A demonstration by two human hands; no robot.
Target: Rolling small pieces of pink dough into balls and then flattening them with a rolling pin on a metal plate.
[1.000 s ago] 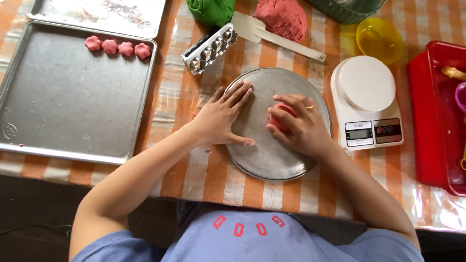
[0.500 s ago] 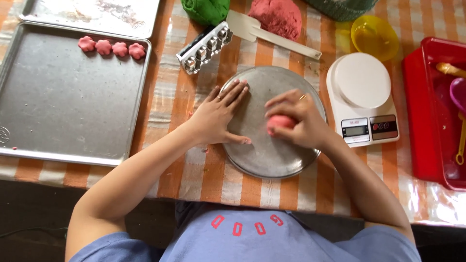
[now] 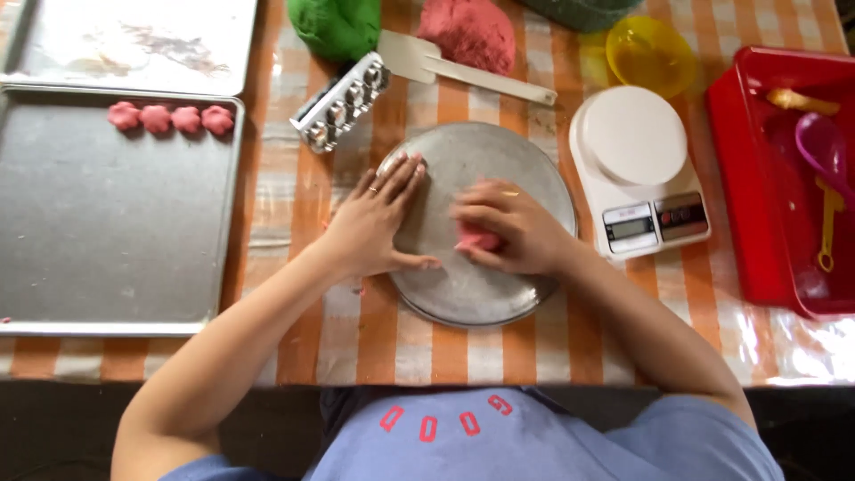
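A round metal plate (image 3: 499, 169) lies on the orange checked tablecloth in front of me. My left hand (image 3: 378, 218) rests flat on the plate's left rim, fingers spread. My right hand (image 3: 508, 227) is cupped over a small piece of pink dough (image 3: 476, 239) and presses it against the plate; most of the piece is hidden under the fingers. Several shaped pink dough pieces (image 3: 169, 118) sit in a row at the top of the large baking tray (image 3: 107, 232) on the left.
A metal mould (image 3: 343, 101), a white scraper (image 3: 463, 71), a green dough lump (image 3: 338, 25) and a pink dough lump (image 3: 468, 31) lie beyond the plate. A white kitchen scale (image 3: 637, 169), a yellow bowl (image 3: 650, 53) and a red tray (image 3: 784, 169) with utensils stand on the right.
My right hand lifted the pink dough piece slightly, then moved left and down onto the plate, covering it. My left hand stayed on the plate's left rim.
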